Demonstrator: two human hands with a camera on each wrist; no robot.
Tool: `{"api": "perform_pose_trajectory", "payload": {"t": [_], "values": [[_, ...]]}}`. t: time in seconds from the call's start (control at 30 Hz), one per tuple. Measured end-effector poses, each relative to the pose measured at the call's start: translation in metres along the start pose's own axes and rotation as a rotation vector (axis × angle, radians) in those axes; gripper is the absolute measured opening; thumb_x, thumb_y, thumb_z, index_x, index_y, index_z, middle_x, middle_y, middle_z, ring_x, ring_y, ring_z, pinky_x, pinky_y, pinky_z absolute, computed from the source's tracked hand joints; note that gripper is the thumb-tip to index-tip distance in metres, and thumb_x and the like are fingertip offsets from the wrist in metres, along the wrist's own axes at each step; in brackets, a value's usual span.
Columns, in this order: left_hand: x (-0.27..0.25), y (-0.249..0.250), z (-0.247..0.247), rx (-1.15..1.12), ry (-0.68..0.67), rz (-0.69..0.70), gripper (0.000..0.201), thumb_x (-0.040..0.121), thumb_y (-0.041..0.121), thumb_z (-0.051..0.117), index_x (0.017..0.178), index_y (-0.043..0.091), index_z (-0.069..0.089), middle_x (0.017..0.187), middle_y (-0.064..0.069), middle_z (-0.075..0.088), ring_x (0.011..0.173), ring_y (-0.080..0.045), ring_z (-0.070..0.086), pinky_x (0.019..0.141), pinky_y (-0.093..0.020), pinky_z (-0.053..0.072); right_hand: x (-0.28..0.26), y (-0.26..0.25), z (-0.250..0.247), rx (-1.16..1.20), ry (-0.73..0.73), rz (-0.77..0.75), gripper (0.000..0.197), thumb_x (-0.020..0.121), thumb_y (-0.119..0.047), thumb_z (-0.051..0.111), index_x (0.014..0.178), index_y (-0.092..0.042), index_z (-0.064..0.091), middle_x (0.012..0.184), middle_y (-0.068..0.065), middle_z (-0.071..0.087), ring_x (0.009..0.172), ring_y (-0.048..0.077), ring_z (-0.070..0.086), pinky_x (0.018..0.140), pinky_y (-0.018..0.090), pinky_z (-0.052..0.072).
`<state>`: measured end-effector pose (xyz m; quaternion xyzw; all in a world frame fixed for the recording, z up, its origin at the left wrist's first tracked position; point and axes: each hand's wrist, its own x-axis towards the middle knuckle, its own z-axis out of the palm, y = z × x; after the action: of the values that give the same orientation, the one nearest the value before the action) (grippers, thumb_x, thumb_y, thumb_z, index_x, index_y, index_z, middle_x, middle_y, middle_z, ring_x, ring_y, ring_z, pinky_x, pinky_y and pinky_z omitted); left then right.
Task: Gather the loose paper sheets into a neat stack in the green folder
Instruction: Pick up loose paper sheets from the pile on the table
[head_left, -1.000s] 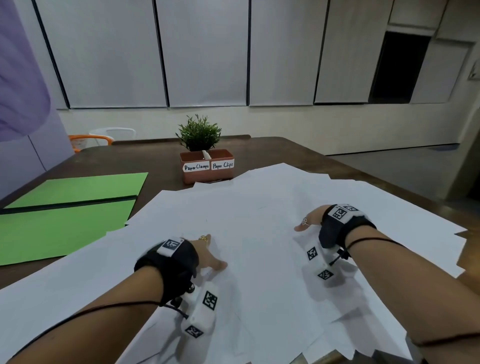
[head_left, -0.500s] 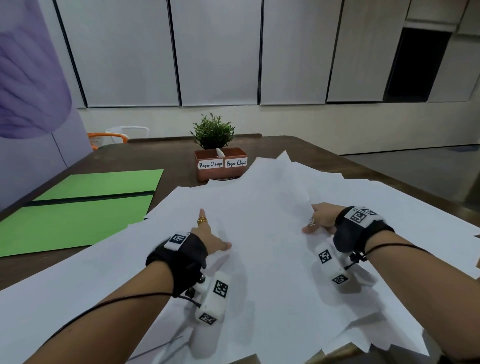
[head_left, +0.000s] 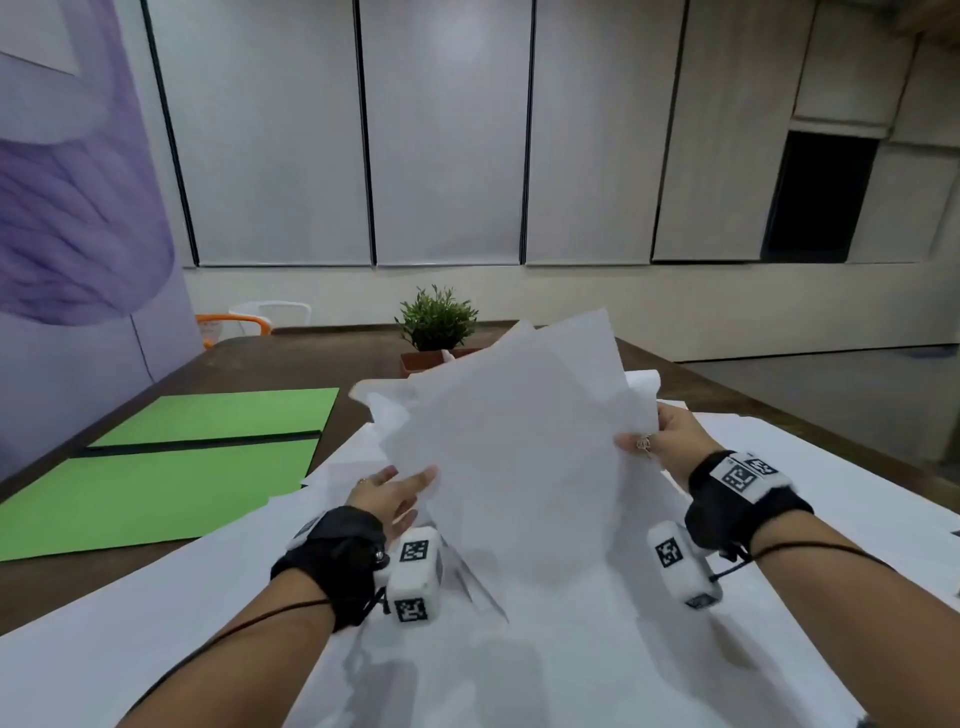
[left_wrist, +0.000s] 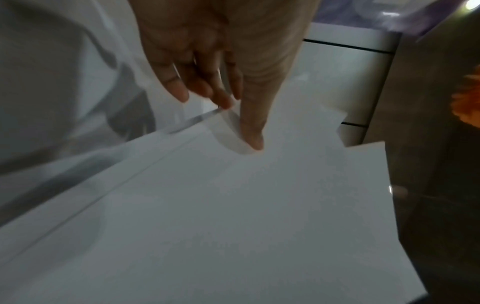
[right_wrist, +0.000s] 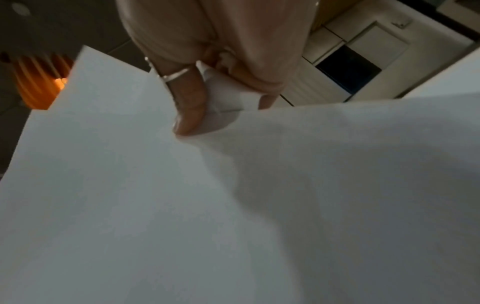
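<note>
Both hands hold a fanned bunch of white paper sheets (head_left: 519, 457) tilted up off the table. My left hand (head_left: 395, 493) pinches its lower left edge; in the left wrist view the thumb of that hand (left_wrist: 233, 119) lies on the sheets (left_wrist: 233, 205) and the fingers reach behind the edge. My right hand (head_left: 660, 441) grips the right edge, and in the right wrist view this hand (right_wrist: 207, 107) has its thumb on the front of the sheets (right_wrist: 182, 205) and its fingers curled behind. More loose sheets (head_left: 571, 649) cover the table below. The green folder (head_left: 156, 483) lies open, flat and bare at the left.
A small potted plant (head_left: 436, 322) in a brown box stands behind the raised sheets, partly hidden. The dark wooden table (head_left: 291, 364) runs back to an orange chair (head_left: 234, 322). A purple wall borders the left side.
Both hands were flat on the spread sheets; now they have drawn several sheets together and lifted them up off the table, tilted toward the plant.
</note>
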<state>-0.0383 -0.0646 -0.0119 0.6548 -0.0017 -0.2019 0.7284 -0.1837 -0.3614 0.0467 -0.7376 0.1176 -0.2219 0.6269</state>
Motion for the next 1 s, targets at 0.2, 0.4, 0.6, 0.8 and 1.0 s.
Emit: {"api": "perform_pose_trajectory", "payload": {"t": [0.2, 0.4, 0.6, 0.8, 1.0], "values": [[-0.012, 0.006, 0.004, 0.144, -0.104, 0.149, 0.023, 0.083, 0.006, 0.067, 0.102, 0.013, 0.058, 0.108, -0.005, 0.064, 0.084, -0.014, 0.062, 0.066, -0.024, 0.053, 0.006, 0.009, 0.012, 0.107, -0.038, 0.097, 0.025, 0.080, 0.010, 0.062, 0.101, -0.004, 0.063, 0.084, 0.006, 0.073, 0.072, 0.021, 0.070, 0.066, 0.032, 0.058], [-0.006, 0.020, 0.001, 0.283, 0.142, 0.296, 0.057, 0.071, 0.006, 0.079, 0.120, 0.005, 0.049, 0.109, -0.015, 0.064, 0.101, -0.028, 0.063, 0.089, -0.038, 0.050, 0.021, 0.034, 0.018, -0.167, 0.047, 0.334, 0.094, 0.056, -0.029, 0.088, 0.130, 0.007, 0.043, 0.119, 0.019, 0.060, 0.105, 0.037, 0.059, 0.096, 0.050, 0.046], [-0.015, 0.018, -0.003, 0.313, 0.026, 0.491, 0.033, 0.080, -0.007, 0.065, 0.112, -0.002, 0.059, 0.102, -0.015, 0.067, 0.091, -0.026, 0.064, 0.078, -0.031, 0.055, 0.019, 0.043, 0.035, -0.337, -0.161, 0.312, 0.113, 0.033, -0.054, 0.091, 0.127, -0.010, 0.048, 0.117, 0.001, 0.062, 0.106, 0.022, 0.060, 0.096, 0.039, 0.047], [-0.024, 0.034, -0.002, 0.273, -0.051, 0.639, 0.023, 0.082, -0.012, 0.060, 0.104, -0.008, 0.061, 0.080, 0.004, 0.070, 0.066, -0.002, 0.065, 0.068, -0.017, 0.054, 0.011, 0.019, 0.047, -0.101, -0.069, 0.135, 0.058, 0.072, -0.024, 0.080, 0.118, -0.018, 0.046, 0.110, 0.000, 0.062, 0.092, 0.013, 0.061, 0.076, 0.026, 0.050], [-0.031, 0.067, 0.001, 0.179, -0.146, 0.684, 0.038, 0.073, 0.000, 0.075, 0.107, 0.000, 0.060, 0.095, -0.012, 0.067, 0.083, -0.022, 0.065, 0.079, -0.035, 0.055, 0.015, -0.005, 0.045, 0.144, -0.020, -0.141, 0.079, 0.040, -0.037, 0.093, 0.109, -0.010, 0.065, 0.106, 0.004, 0.071, 0.100, 0.020, 0.066, 0.088, 0.034, 0.051]]}}
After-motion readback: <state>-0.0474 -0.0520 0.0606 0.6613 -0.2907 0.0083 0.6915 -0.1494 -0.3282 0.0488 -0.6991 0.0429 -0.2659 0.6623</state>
